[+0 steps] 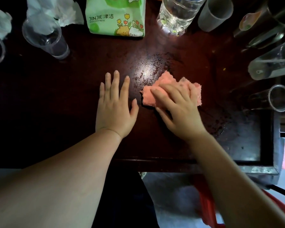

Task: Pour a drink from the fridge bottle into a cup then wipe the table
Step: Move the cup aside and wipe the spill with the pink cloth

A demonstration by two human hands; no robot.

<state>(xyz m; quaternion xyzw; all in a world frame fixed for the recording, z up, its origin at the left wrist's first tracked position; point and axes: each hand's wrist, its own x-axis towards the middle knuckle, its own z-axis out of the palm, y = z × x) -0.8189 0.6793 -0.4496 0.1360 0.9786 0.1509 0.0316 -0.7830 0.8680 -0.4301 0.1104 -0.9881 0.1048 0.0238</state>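
The left hand (115,106) is lying flat on the surface (64,96) with straight fingers holding nothing, the right hand (176,109) is pressing the pink cloth (153,99) in the middle with flat fingers, and a big swipe may be heading for the bottle (178,12) behind or the glasses (273,68) crowding the right edge.

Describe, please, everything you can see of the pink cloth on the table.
The pink cloth is a small, soft rag that looks like fluffy terry, with ragged, fuzzy edges. It lies crumpled and bunched, not folded, on the dark wooden table, right of centre, beside a shiny, damp-looking patch. The right hand presses on it with spread fingers and covers its near half. The left hand lies flat on the table just left of it, not touching.
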